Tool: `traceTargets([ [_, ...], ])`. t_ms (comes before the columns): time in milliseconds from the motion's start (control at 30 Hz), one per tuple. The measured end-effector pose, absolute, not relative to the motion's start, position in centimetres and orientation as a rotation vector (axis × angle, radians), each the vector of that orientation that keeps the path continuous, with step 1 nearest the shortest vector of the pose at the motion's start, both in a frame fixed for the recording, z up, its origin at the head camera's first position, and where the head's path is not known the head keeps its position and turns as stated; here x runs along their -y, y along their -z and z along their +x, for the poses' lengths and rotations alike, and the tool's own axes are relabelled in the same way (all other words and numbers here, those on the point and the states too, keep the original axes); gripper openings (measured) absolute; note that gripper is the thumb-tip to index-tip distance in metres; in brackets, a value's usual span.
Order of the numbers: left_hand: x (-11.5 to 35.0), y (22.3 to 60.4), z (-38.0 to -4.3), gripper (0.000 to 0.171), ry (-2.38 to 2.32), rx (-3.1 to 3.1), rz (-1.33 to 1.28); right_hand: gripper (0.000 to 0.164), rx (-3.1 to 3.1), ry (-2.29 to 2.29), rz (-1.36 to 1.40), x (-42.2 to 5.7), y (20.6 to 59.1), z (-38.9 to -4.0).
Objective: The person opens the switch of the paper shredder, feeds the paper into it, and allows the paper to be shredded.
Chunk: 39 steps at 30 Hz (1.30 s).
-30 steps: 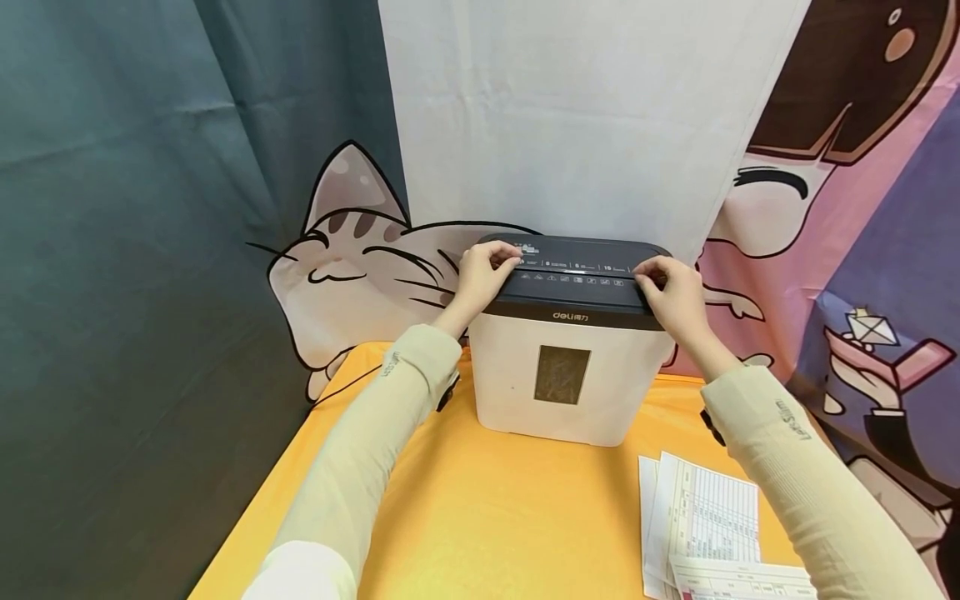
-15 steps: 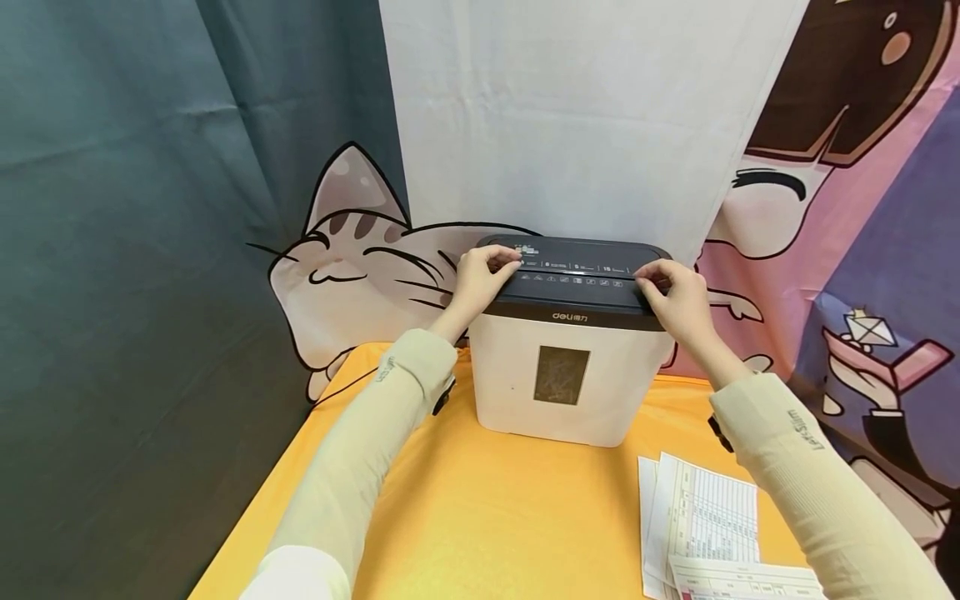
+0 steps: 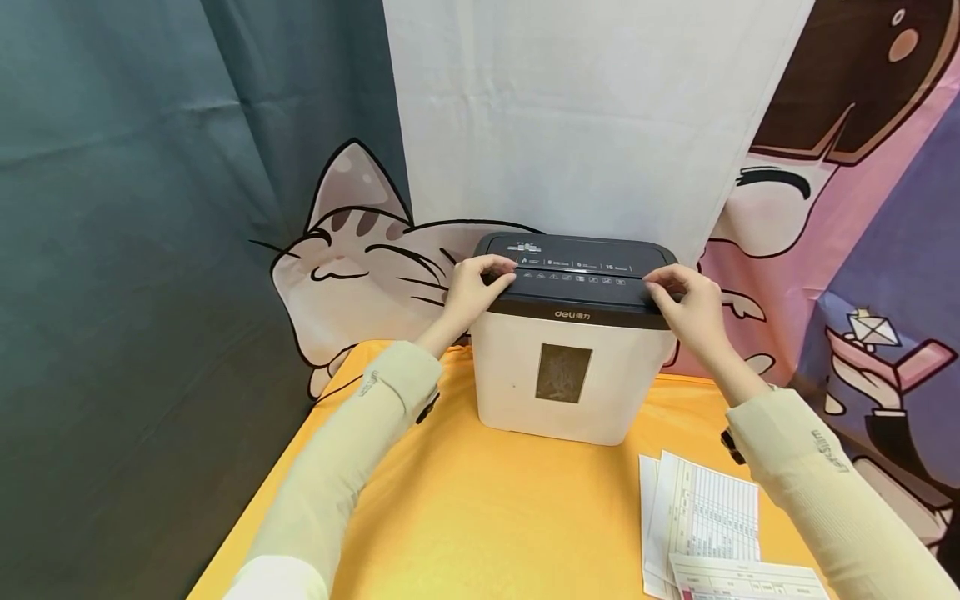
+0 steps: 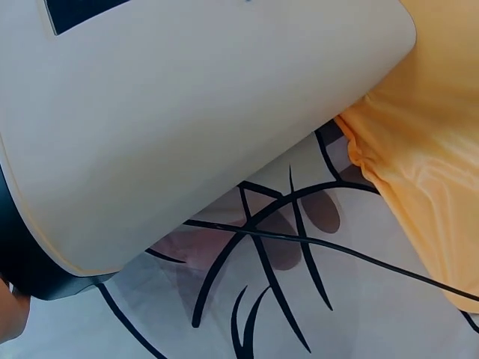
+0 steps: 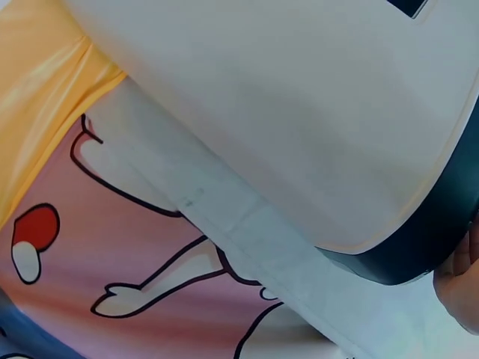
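Note:
A white paper shredder (image 3: 555,379) with a dark top and a small window in its front stands upright in the head view. My left hand (image 3: 474,287) is at the left end of the feed slot, thumb and index fingertips slightly apart at the dark top. At the slot's right end is my right hand (image 3: 688,304), its thumb and fingers bent loosely with the tips by the slot. No sheet shows between the fingers of either hand. The wrist views show the shredder's side, with only a bit of the left hand (image 4: 11,313) and right hand (image 5: 460,280) at the edge.
Printed paper sheets (image 3: 705,517) lie on the yellow tablecloth (image 3: 480,517) at the front right. A black cord (image 4: 352,254) runs behind the shredder's left side. Close behind hangs a printed cartoon backdrop (image 3: 600,117).
Both hands have drawn slightly apart, left hand to the left and right hand to the right. Their fingertips have moved a little outward from the slot's ends. The shredder stays put.

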<state>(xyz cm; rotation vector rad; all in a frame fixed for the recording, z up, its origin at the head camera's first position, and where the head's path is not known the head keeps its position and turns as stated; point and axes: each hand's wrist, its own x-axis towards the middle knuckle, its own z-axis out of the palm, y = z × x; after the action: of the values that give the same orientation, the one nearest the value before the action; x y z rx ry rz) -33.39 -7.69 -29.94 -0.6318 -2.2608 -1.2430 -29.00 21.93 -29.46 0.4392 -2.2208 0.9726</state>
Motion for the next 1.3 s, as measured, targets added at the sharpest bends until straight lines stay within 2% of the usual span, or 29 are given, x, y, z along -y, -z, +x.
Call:
traceTargets([
  [433, 8.6, 30.9, -31.0, 0.017, 1.045, 2.227, -0.762, 0.007, 2.097, -1.0, 0.528, -22.2, 30.1, -27.0],
  [700, 8.6, 32.1, -29.3, 0.016, 1.008, 2.12, -0.867, 0.011, 2.066, -0.998, 0.59, -22.4, 31.2, -25.0],
  [967, 7.8, 34.5, -27.3, 0.025, 1.028, 2.086, -0.914, 0.018, 2.037, -0.919, 0.601, -23.8, 33.4, -23.0],
  [1300, 5.8, 39.2, -24.8, 0.033, 1.154, 2.183, -0.861, 0.018, 2.078, -0.97, 0.488, -26.6, 37.9, -20.8],
])
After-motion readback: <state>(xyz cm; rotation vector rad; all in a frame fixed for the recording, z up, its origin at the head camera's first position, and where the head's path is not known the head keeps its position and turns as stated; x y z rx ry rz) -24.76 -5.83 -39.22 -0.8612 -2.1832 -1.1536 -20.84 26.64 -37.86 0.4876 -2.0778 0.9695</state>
